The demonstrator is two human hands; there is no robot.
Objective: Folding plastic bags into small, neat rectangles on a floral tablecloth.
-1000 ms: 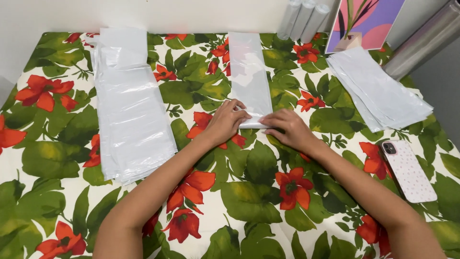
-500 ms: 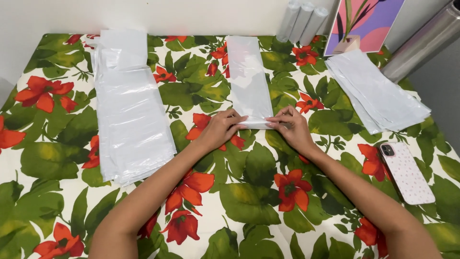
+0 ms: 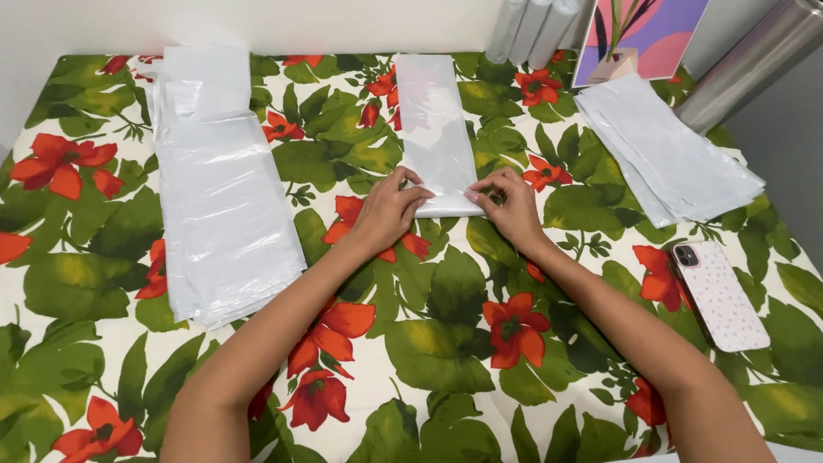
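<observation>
A long narrow white plastic bag (image 3: pixel 435 129) lies folded lengthwise in the middle of the floral tablecloth (image 3: pixel 429 343), running away from me. My left hand (image 3: pixel 387 212) pinches the near left corner of this bag. My right hand (image 3: pixel 512 204) pinches the near right corner, fingers curled on the edge. The near end looks slightly lifted or folded between the two hands.
A wide stack of flat white plastic bags (image 3: pixel 219 189) lies on the left. A pile of folded bags (image 3: pixel 664 150) sits at the right back. A phone in a dotted pink case (image 3: pixel 718 294) rests at the right. Grey rolls (image 3: pixel 533 30), a colourful picture (image 3: pixel 639 39) and a metal cylinder (image 3: pixel 754 60) stand behind.
Both hands have shifted slightly along the bag's near end, settling on its two corners. The bag itself lies in the same place.
</observation>
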